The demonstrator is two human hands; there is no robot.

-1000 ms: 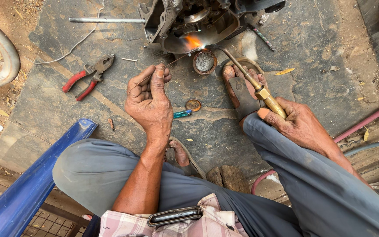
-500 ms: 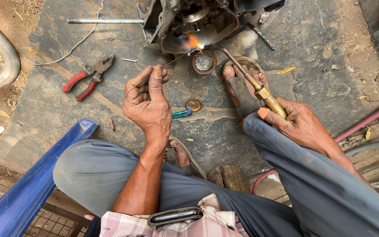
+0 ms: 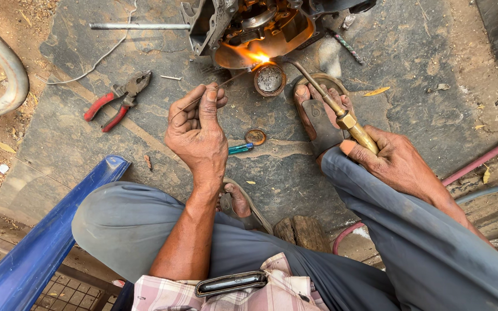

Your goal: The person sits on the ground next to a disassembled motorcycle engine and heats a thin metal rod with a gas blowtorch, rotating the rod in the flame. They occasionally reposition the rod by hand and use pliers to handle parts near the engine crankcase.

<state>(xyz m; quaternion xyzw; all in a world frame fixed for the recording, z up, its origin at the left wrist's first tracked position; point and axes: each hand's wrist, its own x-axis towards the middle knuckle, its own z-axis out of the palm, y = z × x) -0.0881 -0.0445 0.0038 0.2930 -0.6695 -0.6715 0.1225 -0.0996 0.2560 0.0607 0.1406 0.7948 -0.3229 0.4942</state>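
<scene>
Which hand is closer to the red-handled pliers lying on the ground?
Left. The left hand, pinching a thin rod, sits just right of the pliers; the right hand, gripping the brass torch, is far across the slab.

Your engine casing (image 3: 249, 29) is cut off by the top edge, so its upper part stays unseen. The hoses (image 3: 485, 158) run out at the right edge, and your right forearm covers where they meet the torch (image 3: 329, 103).

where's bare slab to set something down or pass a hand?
Free: slab right of the sandalled foot, out to the pink hose; also the strip between the pliers and the blue bar. Crowded: around the flame, small tin, left hand and right hand.
</scene>
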